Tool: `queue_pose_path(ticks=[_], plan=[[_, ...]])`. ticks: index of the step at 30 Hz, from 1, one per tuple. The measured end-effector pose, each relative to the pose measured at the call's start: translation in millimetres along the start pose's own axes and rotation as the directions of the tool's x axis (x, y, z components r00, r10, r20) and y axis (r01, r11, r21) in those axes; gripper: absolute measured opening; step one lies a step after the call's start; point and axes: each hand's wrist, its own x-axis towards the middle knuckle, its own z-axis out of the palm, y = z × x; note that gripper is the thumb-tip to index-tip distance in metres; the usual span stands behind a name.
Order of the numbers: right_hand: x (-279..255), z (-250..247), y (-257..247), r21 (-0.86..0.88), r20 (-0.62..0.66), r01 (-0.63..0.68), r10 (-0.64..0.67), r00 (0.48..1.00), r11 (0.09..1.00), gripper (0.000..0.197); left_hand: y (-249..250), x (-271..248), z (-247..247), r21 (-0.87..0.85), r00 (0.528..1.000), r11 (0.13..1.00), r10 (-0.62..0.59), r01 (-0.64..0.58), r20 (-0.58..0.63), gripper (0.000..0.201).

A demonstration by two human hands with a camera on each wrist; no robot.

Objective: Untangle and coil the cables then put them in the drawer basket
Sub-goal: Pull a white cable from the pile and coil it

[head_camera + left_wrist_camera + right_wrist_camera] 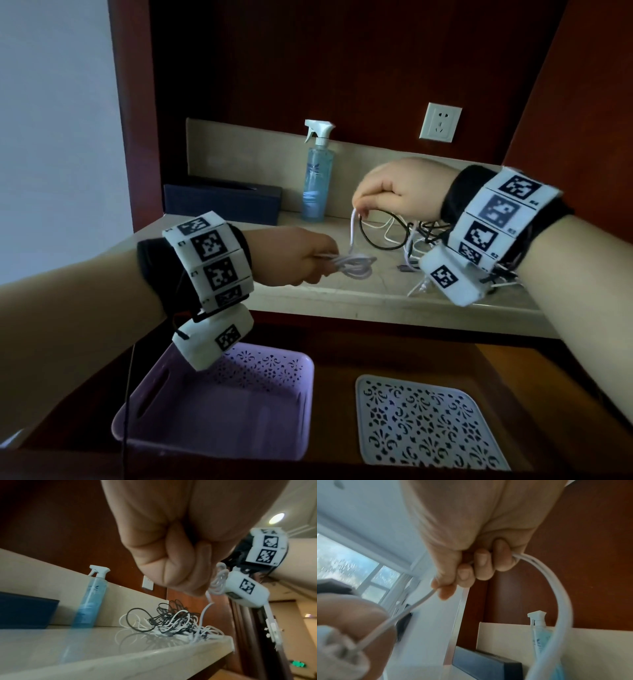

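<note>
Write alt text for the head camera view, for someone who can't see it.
Left hand grips a coiled white cable while the right hand pinches its loose end above a counter. A cable tangle lies behind; a purple basket sits below.

head downward, wrists upward (close)

On the counter (pixel 308 301), the tissue box (pixel 222 204) sits left of the spray bottle (pixel 317 181), the cable tangle (pixel 171 622) right; below, two baskets (pixel 219 411) side by side.
</note>
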Motion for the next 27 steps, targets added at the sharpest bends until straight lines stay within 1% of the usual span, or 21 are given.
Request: queue_pose_path(ticks=[1, 2, 3, 5, 6, 8, 9, 10, 11, 12, 13, 14, 15, 16, 18, 20, 21, 23, 25, 27], plan=[[4, 2, 0, 0.032, -0.052, 0.017, -0.015, 0.999, 0.999, 0.019, 3, 0, 0, -0.046, 0.999, 0.998, 0.040, -0.040, -0.003, 0.014], [7, 6, 2, 0.073, -0.101, 0.013, -0.006, 0.995, 0.997, 0.019, 4, -1, -1, -0.147, 0.997, 0.986, 0.073, -0.075, -0.014, 0.015], [7, 11, 3, 0.127, -0.136, -0.016, 0.033, 0.990, 0.992, 0.018, 6, -3, -3, -0.288, 0.995, 0.953, 0.092, -0.099, -0.037, 0.016], [5, 22, 6, 0.267, -0.139, -0.127, 0.168, 0.976, 0.955, 0.020, 8, -5, -9, -0.531, 0.986, 0.833, 0.097, -0.153, -0.132, 0.018], [4, 31, 4, 0.318, -0.120, -0.174, 0.222, 0.968, 0.932, 0.023, 7, -4, -12, -0.608, 0.977, 0.773, 0.073, -0.183, -0.202, 0.020], [4, 49, -3, 0.343, -0.113, -0.199, 0.251, 0.961, 0.918, 0.024, 4, 3, -16, -0.694, 0.942, 0.679, -0.013, -0.237, -0.334, 0.024], [6, 57, -8, 0.331, -0.123, -0.186, 0.238, 0.964, 0.925, 0.025, 1, 8, -18, -0.711, 0.920, 0.659, -0.074, -0.244, -0.385, 0.025], [8, 65, -13, 0.301, -0.130, -0.174, 0.221, 0.967, 0.938, 0.027, -2, 13, -19, -0.714, 0.897, 0.663, -0.144, -0.226, -0.418, 0.027], [11, 70, -16, 0.252, -0.143, -0.162, 0.202, 0.969, 0.954, 0.027, -6, 18, -19, -0.711, 0.876, 0.677, -0.211, -0.189, -0.434, 0.028], [13, 73, -19, 0.189, -0.155, -0.146, 0.177, 0.972, 0.971, 0.027, -11, 23, -18, -0.678, 0.855, 0.723, -0.265, -0.131, -0.447, 0.028], [15, 74, -22, 0.090, -0.169, -0.120, 0.134, 0.976, 0.989, 0.027, -16, 26, -16, -0.599, 0.832, 0.799, -0.297, -0.053, -0.469, 0.028], [16, 73, -26, -0.059, -0.171, -0.089, 0.077, 0.982, 0.994, 0.026, -22, 29, -14, -0.477, 0.817, 0.878, -0.303, 0.038, -0.491, 0.027], [16, 71, -30, -0.219, -0.164, -0.052, 0.016, 0.986, 0.974, 0.026, -26, 30, -11, -0.357, 0.814, 0.927, -0.291, 0.111, -0.503, 0.022], [16, 68, -34, -0.342, -0.152, -0.015, -0.039, 0.988, 0.939, 0.025, -27, 30, -8, -0.279, 0.819, 0.947, -0.283, 0.157, -0.499, 0.017], [17, 62, -41, -0.486, -0.129, 0.048, -0.126, 0.984, 0.873, 0.025, -28, 31, -3, -0.174, 0.855, 0.965, -0.256, 0.197, -0.451, 0.014], [17, 54, -44, -0.535, -0.117, 0.096, -0.187, 0.975, 0.839, 0.025, -28, 31, 2, -0.060, 0.903, 0.979, -0.204, 0.196, -0.377, 0.021], [17, 49, -43, -0.547, -0.103, 0.120, -0.209, 0.973, 0.829, 0.025, -29, 31, 3, -0.038, 0.930, 0.985, -0.171, 0.168, -0.325, 0.022], [15, 36, -38, -0.540, -0.082, 0.135, -0.212, 0.974, 0.831, 0.028, -30, 25, 4, -0.066, 0.970, 0.994, -0.102, 0.089, -0.221, 0.019], [14, 24, -30, -0.458, -0.097, 0.091, -0.152, 0.984, 0.884, 0.030, -29, 17, 1, -0.075, 0.986, 0.997, -0.046, 0.034, -0.162, 0.012], [13, 18, -23, -0.329, -0.130, 0.040, -0.087, 0.988, 0.944, 0.029, -24, 10, -1, -0.059, 0.992, 0.998, 0.003, -0.010, -0.127, 0.019]])
